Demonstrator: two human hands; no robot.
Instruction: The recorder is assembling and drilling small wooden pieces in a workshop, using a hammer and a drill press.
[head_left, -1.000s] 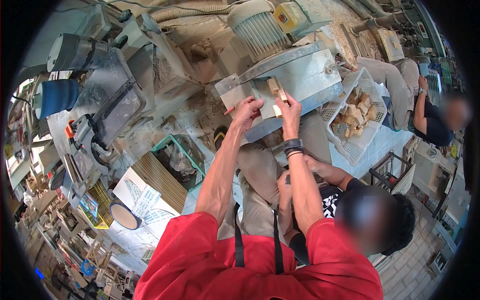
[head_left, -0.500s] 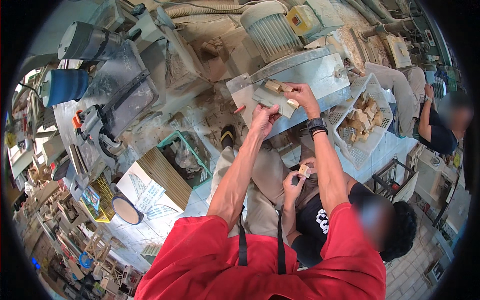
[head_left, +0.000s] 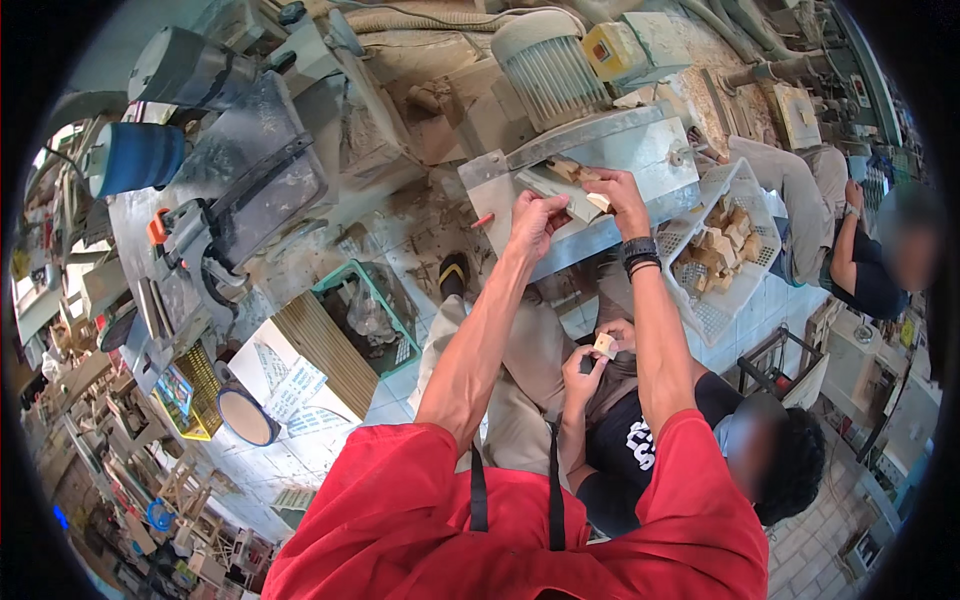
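Note:
At the metal table of a sanding machine (head_left: pixel 650 150), my left hand (head_left: pixel 538 220) is closed with thumb and fingers on the near edge of a flat grey plate (head_left: pixel 545 187). My right hand (head_left: pixel 620 200) is closed around a small pale wooden block (head_left: pixel 600 202), which partly shows below its fingers. Past those fingertips, a wooden piece (head_left: pixel 568 169) lies against the far end of the plate, beside the machine's curved edge. Whether the right fingers also touch that piece, I cannot tell.
A white crate (head_left: pixel 712 322) of wooden blocks stands right of the machine. Close at my right, a co-worker's hands (head_left: pixel 590 365) hold a small wooden block (head_left: pixel 605 345). Another person sits at far right. A green basket (head_left: pixel 405 350) and a stack of boards (head_left: pixel 325 350) stand at left.
My right hand has shifted slightly right with the block. The far wooden piece and the plate have turned a little. My left hand stays on the plate's edge. The whole view has shifted slightly.

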